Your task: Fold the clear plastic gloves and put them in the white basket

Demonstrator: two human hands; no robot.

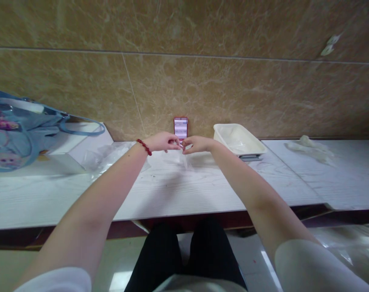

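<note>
Both my arms reach forward over a white table [178,190]. My left hand [163,142], with a red bead bracelet [144,147] at the wrist, and my right hand [196,144] meet fingertip to fingertip in a pinch above the table's far side. Between them hangs a small clear plastic bag [184,159], thin and hard to make out, gripped at its top by both hands. A phone [180,127] with a lit screen leans upright against the wall just behind my hands.
A white tray on a scale [239,140] stands to the right of my hands. Crumpled clear plastic [107,156] lies left, more pale plastic [312,148] far right. A blue bag [17,129] rests on a raised white box at left. A brown tiled wall backs the table.
</note>
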